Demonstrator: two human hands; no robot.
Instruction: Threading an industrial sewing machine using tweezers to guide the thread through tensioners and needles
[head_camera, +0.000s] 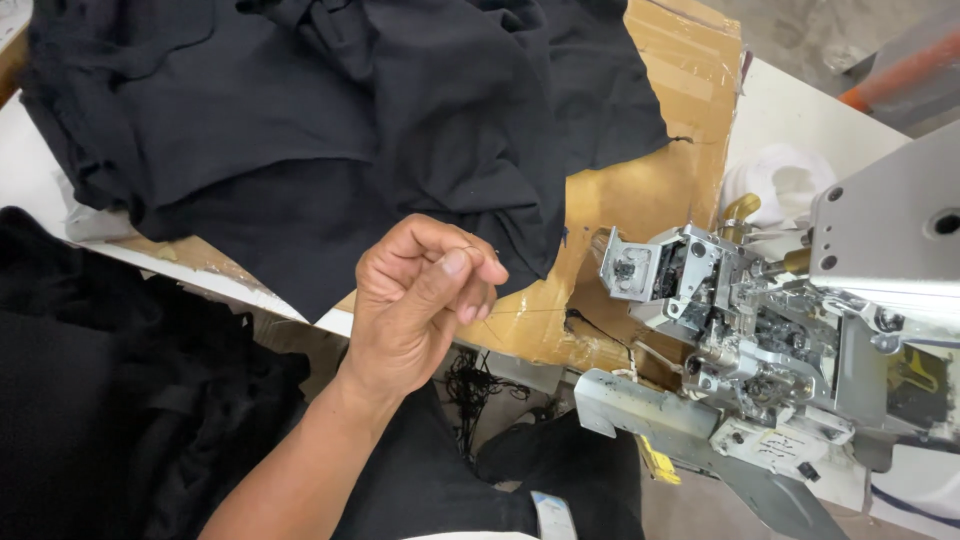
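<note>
My left hand (420, 295) is raised in the middle of the view, fingers curled and thumb pressed against the forefinger. It pinches a thin dark thread (530, 312) that runs right toward the open metal head of a sewing machine (740, 320). Just above and behind the hand, a pile of black fabric (330, 120) lies across the table. My right hand is out of view.
Brown cardboard taped with clear film (660, 150) lies under the fabric beside the machine. A white table top (790, 110) extends at the right. More black cloth (100, 400) hangs at the lower left. Tangled dark thread (480, 385) lies on the floor below.
</note>
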